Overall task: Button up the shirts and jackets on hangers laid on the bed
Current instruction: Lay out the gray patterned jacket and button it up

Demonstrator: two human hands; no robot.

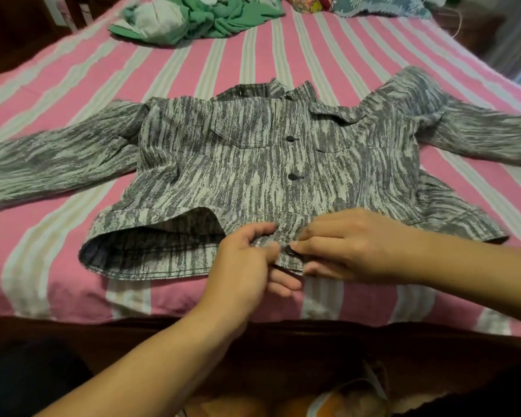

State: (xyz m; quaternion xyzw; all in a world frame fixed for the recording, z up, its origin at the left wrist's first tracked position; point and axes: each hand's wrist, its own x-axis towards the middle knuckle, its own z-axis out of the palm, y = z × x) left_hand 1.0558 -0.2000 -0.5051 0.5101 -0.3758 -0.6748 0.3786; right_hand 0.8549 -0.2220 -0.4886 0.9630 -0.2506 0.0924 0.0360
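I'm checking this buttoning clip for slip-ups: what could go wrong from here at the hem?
1. The left hand and right hand pinch the jacket hem around the bottom button; the button is mostly hidden, so it may miss the hole or pop back out.
2. The hem to the left gapes open and lifted, so the front panels could end up misaligned.

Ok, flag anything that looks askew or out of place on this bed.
The jacket lies slightly crooked: its collar is flopped to one side, and the hem left of the hands gapes open, showing the lining. A crumpled green garment sits heaped at the far end. No damage or spills are visible.
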